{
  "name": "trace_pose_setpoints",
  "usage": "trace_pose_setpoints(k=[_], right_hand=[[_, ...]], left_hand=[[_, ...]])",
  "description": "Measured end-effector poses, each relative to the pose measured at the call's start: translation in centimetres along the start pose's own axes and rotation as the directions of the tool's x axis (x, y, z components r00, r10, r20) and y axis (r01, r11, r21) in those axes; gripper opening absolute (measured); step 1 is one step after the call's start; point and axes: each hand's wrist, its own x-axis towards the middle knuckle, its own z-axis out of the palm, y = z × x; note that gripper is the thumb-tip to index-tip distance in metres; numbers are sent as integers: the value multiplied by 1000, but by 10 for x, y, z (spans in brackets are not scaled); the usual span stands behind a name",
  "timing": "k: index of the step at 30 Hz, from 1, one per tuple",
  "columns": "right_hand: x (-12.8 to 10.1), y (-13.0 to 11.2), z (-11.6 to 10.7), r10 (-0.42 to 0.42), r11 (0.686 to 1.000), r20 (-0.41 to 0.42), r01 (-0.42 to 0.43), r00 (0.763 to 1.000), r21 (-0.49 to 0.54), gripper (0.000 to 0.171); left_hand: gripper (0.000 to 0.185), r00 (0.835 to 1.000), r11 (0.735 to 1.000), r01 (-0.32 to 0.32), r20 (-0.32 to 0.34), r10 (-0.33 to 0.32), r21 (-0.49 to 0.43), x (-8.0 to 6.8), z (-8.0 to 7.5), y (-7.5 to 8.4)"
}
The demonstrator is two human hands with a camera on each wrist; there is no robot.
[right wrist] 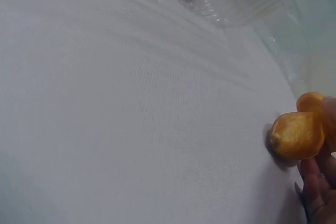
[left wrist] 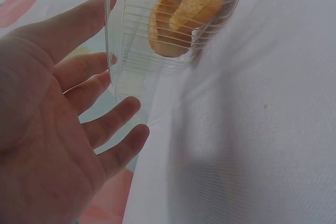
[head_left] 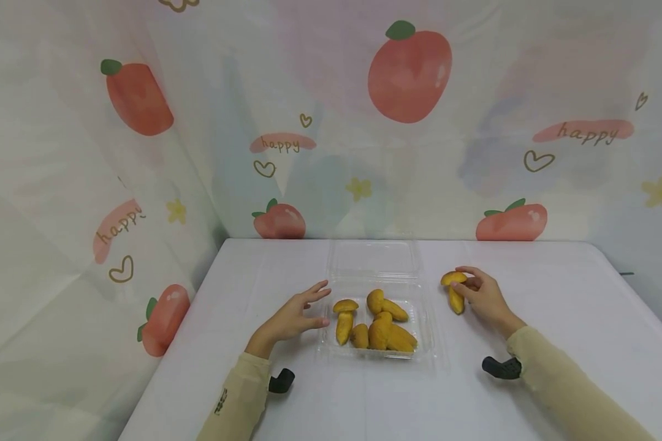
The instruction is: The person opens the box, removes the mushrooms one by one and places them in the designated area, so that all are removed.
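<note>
Right hand: your thumb and fingers pinch one yellow mushroom, nearer the tabletop's right edge than your other hand is.
Pinched mushroom: its cap points toward the far edge of the tabletop and its stem toward the near edge, to the right of the clear box and apart from it. You cannot tell from these views whether the stem touches the cloth.
Left hand: your fingers are spread wide and hold nothing, the thumb and fingertips beside the box's left wall. Whether they touch the plastic, you cannot tell.
Clear box: in front of you, between your hands, with its ribbed wall showing in the left wrist view.
Boxed mushrooms: several yellow ones lie inside. One is along the left wall, cap toward the tabletop's far edge; others are grouped toward the right side and the front wall.
Lid: clear too, extending from the box's back side toward the tabletop's far edge.
Sleeves: beige on both your arms, a black piece jutting inward by each cuff.
Backdrop: pale cloth behind the far edge and along the left edge, printed with red fruit, hearts, yellow flowers and "happy".
</note>
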Motion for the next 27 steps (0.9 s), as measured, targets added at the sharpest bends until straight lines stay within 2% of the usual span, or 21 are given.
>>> trace_pose_setpoints(k=[7,15,27], right_hand=[[0,2,5,-7,1000,-19,7,1000,-15,52],[2,0,7,36,997,-10,-36,999,-69,56],[1,-2,10,48,996,-12,-49,999,-77,57]], left_hand=[[70,1000,1000,2,0,-2,3,0,1,-1],[70,1000,1000,-12,-4,12,8,0,1,-4],[70,1000,1000,-17,-7,17,24,1,1,-4]])
